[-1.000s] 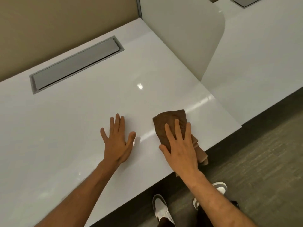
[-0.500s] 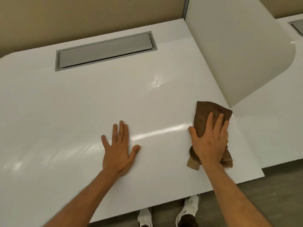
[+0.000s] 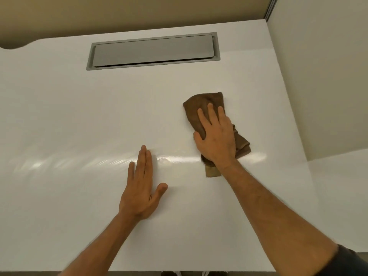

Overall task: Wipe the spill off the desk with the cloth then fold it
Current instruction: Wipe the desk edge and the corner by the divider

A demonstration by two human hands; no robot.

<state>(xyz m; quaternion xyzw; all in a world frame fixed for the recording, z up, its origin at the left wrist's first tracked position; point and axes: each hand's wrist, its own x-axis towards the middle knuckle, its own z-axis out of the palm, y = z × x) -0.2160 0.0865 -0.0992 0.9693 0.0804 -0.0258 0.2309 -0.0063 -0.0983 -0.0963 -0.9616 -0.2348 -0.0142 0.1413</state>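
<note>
Cloth (image 3: pixel 205 104), brown and bunched, pinned flat under the right hand (image 3: pixel 216 136), palm down, fingers spread across the upper part, no pinch or clench, just pressing. Lying on the right half of the desk (image 3: pixel 69 116), its far corner poking out past the fingertips, a lighter tail trailing out beneath the wrist. Left hand (image 3: pixel 142 188) grasping nothing, laid open and flat on the bare surface just left of the cloth, apart from it, likely bracing. Behind both, a closed grey cable hatch (image 3: pixel 153 51) set into the desktop; to the right, a pale divider panel (image 3: pixel 318 76). Wiping step in hand, folding not yet begun. Glossy streak across the desk between the hands, possibly wet residue, possibly only glare, hard to tell. Next move probably calling for a pass leftward over that streak with steady pressure, then a lift and spread for folding
</note>
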